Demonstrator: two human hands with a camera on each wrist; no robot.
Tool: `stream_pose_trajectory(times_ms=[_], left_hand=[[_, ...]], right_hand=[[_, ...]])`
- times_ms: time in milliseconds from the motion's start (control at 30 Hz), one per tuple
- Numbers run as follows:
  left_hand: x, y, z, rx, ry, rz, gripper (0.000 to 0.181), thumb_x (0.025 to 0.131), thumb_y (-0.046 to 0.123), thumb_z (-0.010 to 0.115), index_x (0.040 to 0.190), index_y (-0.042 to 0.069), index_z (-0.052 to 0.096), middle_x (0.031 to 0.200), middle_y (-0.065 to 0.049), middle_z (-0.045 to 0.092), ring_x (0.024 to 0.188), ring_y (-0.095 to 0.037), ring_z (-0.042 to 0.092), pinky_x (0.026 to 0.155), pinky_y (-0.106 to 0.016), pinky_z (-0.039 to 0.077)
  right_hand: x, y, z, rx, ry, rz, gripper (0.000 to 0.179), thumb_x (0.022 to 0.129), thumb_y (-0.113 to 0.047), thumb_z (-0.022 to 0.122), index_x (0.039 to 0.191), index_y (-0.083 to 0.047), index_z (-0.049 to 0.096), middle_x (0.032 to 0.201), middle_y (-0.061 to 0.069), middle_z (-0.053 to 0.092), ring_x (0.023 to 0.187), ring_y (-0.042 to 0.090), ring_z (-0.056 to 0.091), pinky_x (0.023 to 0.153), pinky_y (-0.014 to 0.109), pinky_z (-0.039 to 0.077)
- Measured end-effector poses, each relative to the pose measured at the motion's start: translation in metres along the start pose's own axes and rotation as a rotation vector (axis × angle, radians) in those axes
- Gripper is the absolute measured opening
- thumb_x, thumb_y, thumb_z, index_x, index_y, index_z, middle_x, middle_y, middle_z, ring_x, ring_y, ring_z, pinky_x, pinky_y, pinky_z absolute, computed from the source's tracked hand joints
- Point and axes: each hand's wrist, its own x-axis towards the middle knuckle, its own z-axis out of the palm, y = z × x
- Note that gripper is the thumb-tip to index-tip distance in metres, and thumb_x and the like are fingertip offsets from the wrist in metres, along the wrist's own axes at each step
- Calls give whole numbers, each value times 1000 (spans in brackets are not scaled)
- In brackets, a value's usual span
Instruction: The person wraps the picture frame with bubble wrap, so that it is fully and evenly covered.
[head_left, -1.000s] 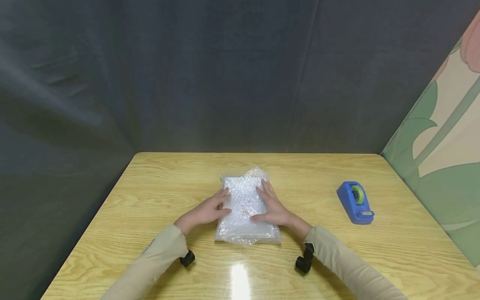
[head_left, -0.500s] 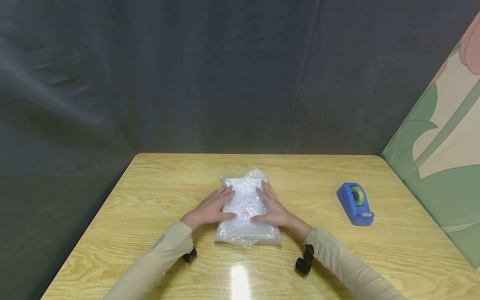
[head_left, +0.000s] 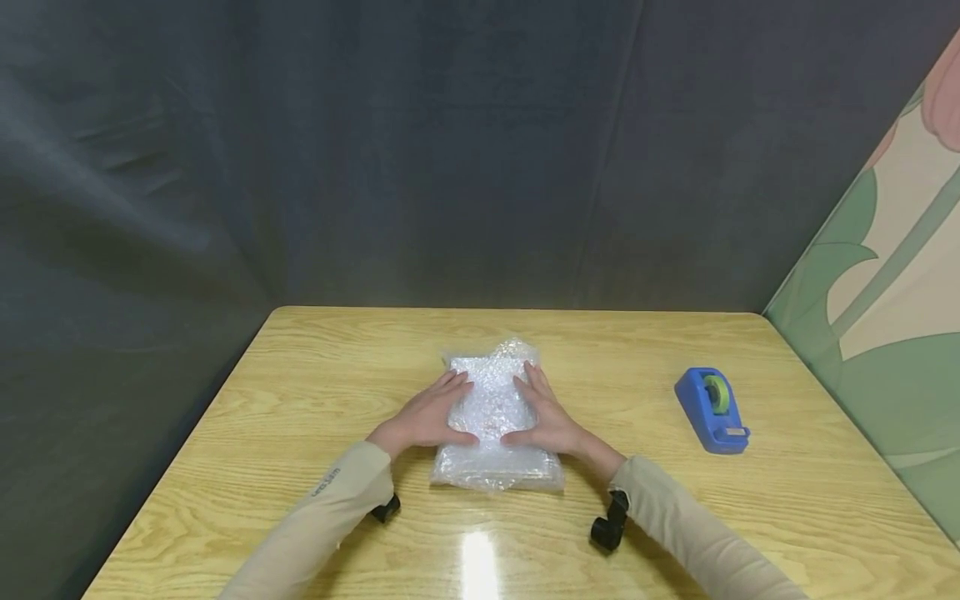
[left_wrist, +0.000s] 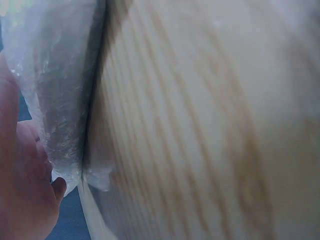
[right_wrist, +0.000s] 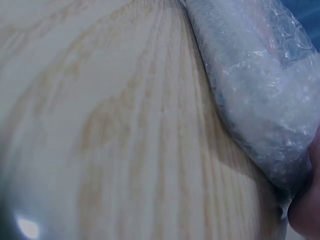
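Observation:
A flat, roughly rectangular package in clear bubble wrap [head_left: 492,404] lies near the middle of the wooden table. My left hand [head_left: 427,418] rests along its left side, fingers spread over the top, thumb pointing inward. On the opposite side my right hand [head_left: 553,423] lies on the wrap in the same way, with its fingers extended. The two thumbs are a little apart. What the wrap encloses cannot be made out. In the left wrist view the wrap [left_wrist: 60,75] stands beside part of the hand; the right wrist view shows its edge [right_wrist: 255,100] against the wood.
A blue tape dispenser [head_left: 708,414] with a greenish roll stands on the right part of the table [head_left: 300,375]. Dark sheeting [head_left: 450,150] hangs behind and to the left. A flower-patterned surface [head_left: 900,333] borders the right side.
My left hand has slid a little to the right, farther over the package. The right hand and the package stay in place.

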Motion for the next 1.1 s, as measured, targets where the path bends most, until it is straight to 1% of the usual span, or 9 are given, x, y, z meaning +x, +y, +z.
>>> stream_pose_trajectory(times_ms=[200, 367, 500, 767, 933, 1100], left_hand=[[1, 2, 1, -27, -7, -20, 94, 71, 54, 67, 142, 7, 27, 151, -9, 13, 139, -23, 5, 111, -40, 13], [3, 2, 1, -51, 0, -20, 95, 71, 53, 68, 142, 6, 27, 151, -9, 14, 139, -23, 6, 111, -42, 15], [6, 0, 3, -42, 6, -12, 95, 72, 54, 67, 142, 5, 27, 151, -9, 14, 139, -24, 6, 111, -42, 16], [11, -3, 3, 0, -31, -2, 101, 71, 58, 65, 145, 10, 17, 152, -4, 3, 139, -19, -2, 111, -37, 9], [12, -3, 1, 4, -38, -7, 101, 70, 59, 66, 145, 10, 19, 152, -3, 7, 139, -20, 0, 111, -39, 10], [14, 0, 0, 19, -39, -32, 101, 67, 58, 67, 145, 12, 21, 152, -1, 10, 139, -19, 3, 111, -39, 12]], right_hand=[[0, 1, 0, 5, 9, -9, 101, 67, -36, 77, 140, 7, 22, 150, 19, -5, 136, 34, -10, 107, 56, 1], [0, 1, -1, 6, 17, -14, 102, 67, -36, 78, 140, 7, 22, 150, 21, -4, 136, 36, -9, 107, 57, 2], [1, 1, -2, -3, 11, -15, 101, 67, -36, 77, 140, 7, 22, 150, 21, -5, 136, 36, -9, 107, 57, 3], [3, 2, -3, -18, -18, -22, 101, 68, -38, 76, 140, 6, 22, 150, 20, -6, 136, 35, -11, 107, 57, 0], [5, 3, -4, -38, -20, -28, 100, 68, -38, 76, 139, 7, 23, 150, 20, -4, 136, 36, -10, 107, 57, 1], [5, 1, -7, -69, -37, -35, 100, 69, -41, 74, 139, 8, 23, 150, 22, -3, 136, 38, -9, 107, 57, 4]])
